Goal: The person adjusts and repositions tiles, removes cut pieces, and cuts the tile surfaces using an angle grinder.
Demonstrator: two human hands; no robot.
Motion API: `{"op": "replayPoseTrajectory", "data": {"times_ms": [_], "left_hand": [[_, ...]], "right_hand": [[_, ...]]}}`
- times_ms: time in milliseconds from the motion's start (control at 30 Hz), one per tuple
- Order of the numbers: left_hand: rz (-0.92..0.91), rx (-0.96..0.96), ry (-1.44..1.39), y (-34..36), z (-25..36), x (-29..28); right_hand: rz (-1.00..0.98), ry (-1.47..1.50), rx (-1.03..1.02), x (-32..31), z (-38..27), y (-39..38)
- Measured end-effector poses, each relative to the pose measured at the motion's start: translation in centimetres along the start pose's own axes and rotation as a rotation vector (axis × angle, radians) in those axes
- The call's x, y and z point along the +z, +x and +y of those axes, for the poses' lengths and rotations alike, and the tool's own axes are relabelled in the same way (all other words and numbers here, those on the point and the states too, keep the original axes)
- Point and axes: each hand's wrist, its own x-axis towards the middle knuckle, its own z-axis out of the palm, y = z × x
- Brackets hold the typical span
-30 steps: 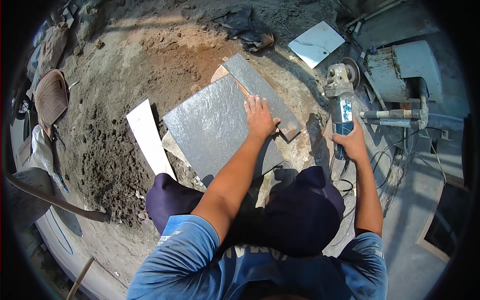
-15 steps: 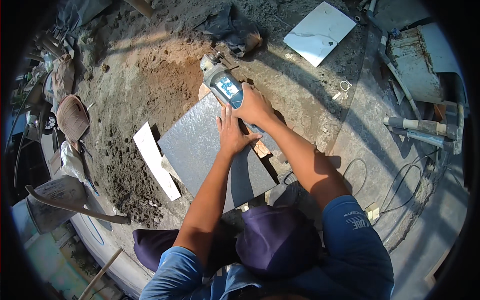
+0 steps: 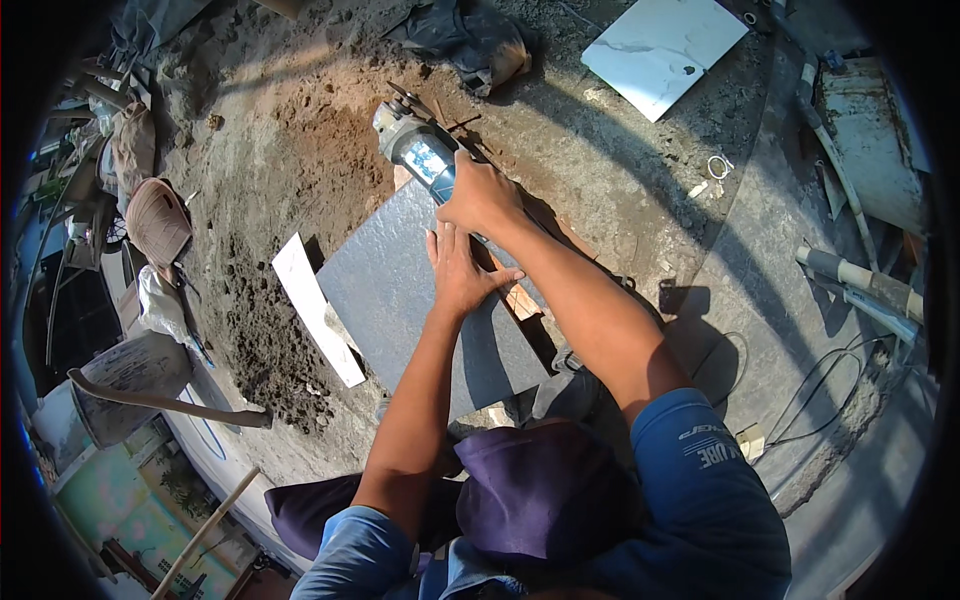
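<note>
A dark grey textured tile lies slanted in front of me, with pieces of wood showing at its right edge. My left hand presses on it near that edge, fingers stretched out. My right hand grips a teal and grey angle grinder just beyond my left hand, its head over the tile's far corner. The grinder's disc is hard to make out, and my right forearm hides part of the edge beneath it.
A white tile strip lies left, a white marbled tile far right. At left are a bucket, a long wooden handle and a woven mat-like object. Pipes, a rusty white container and cables are right.
The grinder in my right hand has swung leftward and forward from the right side onto the tile's edge, then a little further forward. My left hand has shifted slightly down and left on the tile.
</note>
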Motion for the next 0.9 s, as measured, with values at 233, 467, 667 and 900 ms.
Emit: {"op": "replayPoseTrajectory", "data": {"times_ms": [233, 467, 667, 900], "left_hand": [[0.014, 0.009, 0.019, -0.13, -0.08, 0.04], [0.046, 0.020, -0.006, -0.22, -0.62, 0.19], [-0.019, -0.026, -0.017, 0.09, -0.10, 0.00], [-0.062, -0.057, -0.039, 0.05, 0.11, -0.55]], "right_hand": [[0.009, 0.016, 0.029, -0.02, -0.17, 0.06], [-0.042, -0.004, 0.064, 0.29, -0.76, -0.06], [0.004, -0.002, 0.027, 0.33, -0.26, -0.14], [0.009, -0.039, 0.030, 0.60, -0.53, -0.27]]}}
